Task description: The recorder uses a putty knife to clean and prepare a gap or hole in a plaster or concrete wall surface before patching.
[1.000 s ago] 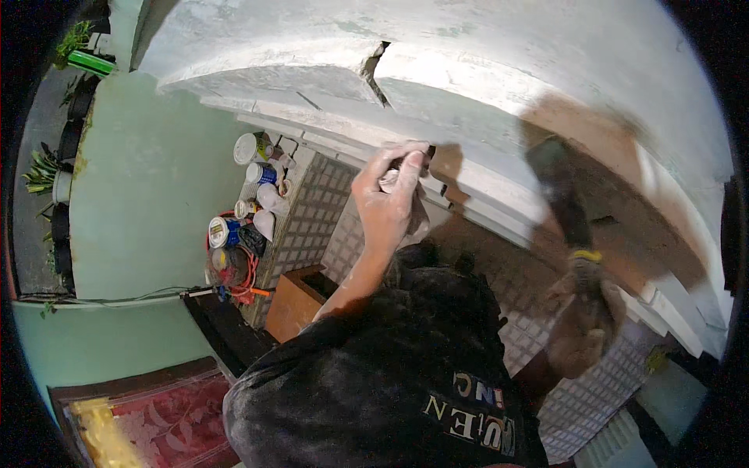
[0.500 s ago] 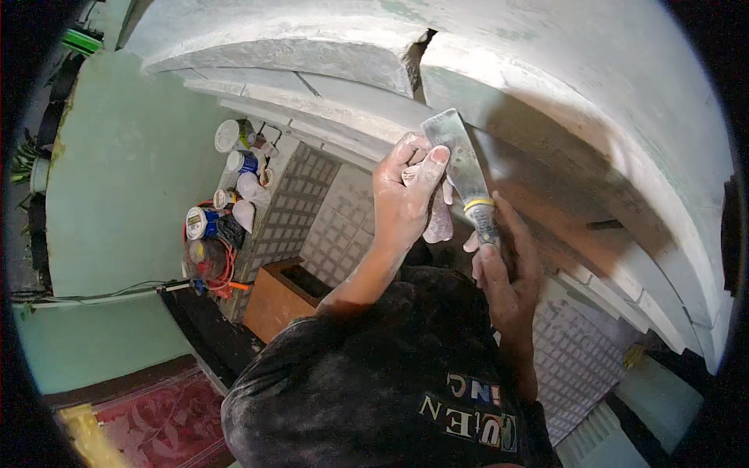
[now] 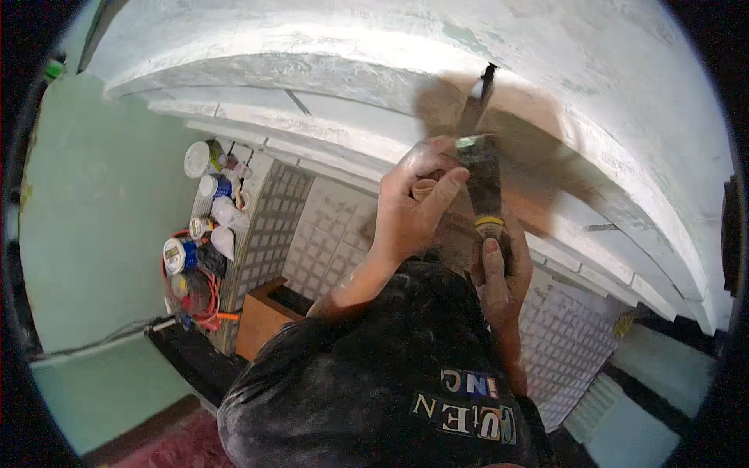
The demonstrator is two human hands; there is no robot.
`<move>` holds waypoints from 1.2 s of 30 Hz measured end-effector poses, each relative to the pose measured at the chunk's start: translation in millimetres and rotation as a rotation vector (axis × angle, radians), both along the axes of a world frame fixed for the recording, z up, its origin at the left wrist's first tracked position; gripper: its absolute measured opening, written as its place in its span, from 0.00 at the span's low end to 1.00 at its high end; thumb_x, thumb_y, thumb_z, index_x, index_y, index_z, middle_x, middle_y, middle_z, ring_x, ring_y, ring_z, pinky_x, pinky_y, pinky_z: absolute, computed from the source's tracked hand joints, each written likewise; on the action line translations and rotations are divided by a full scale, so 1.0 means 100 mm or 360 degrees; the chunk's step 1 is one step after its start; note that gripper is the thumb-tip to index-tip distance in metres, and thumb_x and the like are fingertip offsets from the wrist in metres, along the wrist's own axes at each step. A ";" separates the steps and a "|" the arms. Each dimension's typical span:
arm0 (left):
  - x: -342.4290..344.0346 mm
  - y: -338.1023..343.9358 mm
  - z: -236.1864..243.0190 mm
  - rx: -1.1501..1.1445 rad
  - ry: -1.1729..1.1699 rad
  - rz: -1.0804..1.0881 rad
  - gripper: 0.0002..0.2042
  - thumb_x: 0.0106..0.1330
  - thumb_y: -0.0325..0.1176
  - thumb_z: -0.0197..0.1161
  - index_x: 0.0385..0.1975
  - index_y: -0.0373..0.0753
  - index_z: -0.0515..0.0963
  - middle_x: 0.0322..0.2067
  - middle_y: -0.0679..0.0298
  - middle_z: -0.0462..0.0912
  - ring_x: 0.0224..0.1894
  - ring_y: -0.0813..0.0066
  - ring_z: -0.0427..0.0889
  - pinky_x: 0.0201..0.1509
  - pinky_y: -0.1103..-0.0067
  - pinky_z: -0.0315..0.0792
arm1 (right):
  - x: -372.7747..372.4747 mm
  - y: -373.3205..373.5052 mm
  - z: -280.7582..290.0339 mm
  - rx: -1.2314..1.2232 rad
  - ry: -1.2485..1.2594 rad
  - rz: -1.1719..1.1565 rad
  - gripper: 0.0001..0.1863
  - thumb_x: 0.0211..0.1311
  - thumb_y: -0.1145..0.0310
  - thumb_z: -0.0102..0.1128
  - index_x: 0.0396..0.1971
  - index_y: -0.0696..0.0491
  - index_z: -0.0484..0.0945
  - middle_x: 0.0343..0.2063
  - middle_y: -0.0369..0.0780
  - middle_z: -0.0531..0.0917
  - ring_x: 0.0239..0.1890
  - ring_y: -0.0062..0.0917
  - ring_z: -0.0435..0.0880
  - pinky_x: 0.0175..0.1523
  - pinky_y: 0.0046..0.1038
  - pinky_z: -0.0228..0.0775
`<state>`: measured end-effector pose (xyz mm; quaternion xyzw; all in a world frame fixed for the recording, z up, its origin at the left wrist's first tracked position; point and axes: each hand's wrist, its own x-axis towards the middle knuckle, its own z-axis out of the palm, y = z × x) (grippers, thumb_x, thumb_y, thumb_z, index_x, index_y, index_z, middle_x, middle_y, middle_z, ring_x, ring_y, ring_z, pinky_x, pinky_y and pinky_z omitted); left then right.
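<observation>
My right hand [image 3: 503, 273] grips the handle of a putty knife [image 3: 485, 175], a flat metal blade with a yellow ring at its collar. The blade points up toward the whitish stepped ledge. Left of it, my left hand [image 3: 413, 203], dusted white, has its fingers curled, with the thumb close to the blade edge. A small pale, folded-looking thing [image 3: 424, 189] shows inside those fingers; I cannot make out its kind. Above the blade a dark vertical gap [image 3: 485, 82] cuts through the ledge [image 3: 328, 74], and my hands' shadows fall beside it.
Below left, a tiled ledge carries several white tubs [image 3: 200, 159], pale bags [image 3: 223, 242] and a coiled orange cord [image 3: 212, 300]. A brown wooden box [image 3: 261, 320] stands beside it. A pale green wall [image 3: 101, 234] closes the left side.
The view has shifted, so the tubs and wall sit farther left. The putty knife has turned more upright and its blade looks darker. Hand shadows now fall around the gap.
</observation>
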<state>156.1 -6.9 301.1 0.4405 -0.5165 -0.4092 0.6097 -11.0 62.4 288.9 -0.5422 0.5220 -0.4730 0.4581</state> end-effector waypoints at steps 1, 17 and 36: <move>0.03 0.04 0.10 0.0157 0.0375 -0.0232 0.17 0.69 0.26 0.68 0.56 0.35 0.77 0.45 0.61 0.84 0.42 0.82 0.82 0.39 0.83 0.77 | 0.08 -0.02 0.01 -0.0002 0.0006 -0.0033 0.24 0.76 0.66 0.54 0.66 0.60 0.71 0.50 0.47 0.83 0.49 0.31 0.82 0.58 0.32 0.73; 0.40 -0.38 0.02 0.0219 0.0079 -0.0892 0.08 0.71 0.29 0.67 0.44 0.34 0.78 0.31 0.65 0.82 0.33 0.88 0.75 0.32 0.84 0.71 | 0.98 -0.01 0.05 -0.0016 0.0124 -0.0735 0.32 0.70 0.73 0.59 0.71 0.63 0.64 0.63 0.52 0.77 0.60 0.30 0.80 0.64 0.31 0.70; 0.53 -0.15 0.00 0.0145 -0.0044 -0.0920 0.19 0.74 0.32 0.62 0.60 0.30 0.75 0.38 0.57 0.84 0.39 0.78 0.80 0.44 0.79 0.76 | 1.06 -0.26 0.36 -0.0448 0.0535 -0.0859 0.30 0.70 0.72 0.60 0.70 0.61 0.66 0.63 0.54 0.77 0.62 0.41 0.81 0.63 0.35 0.72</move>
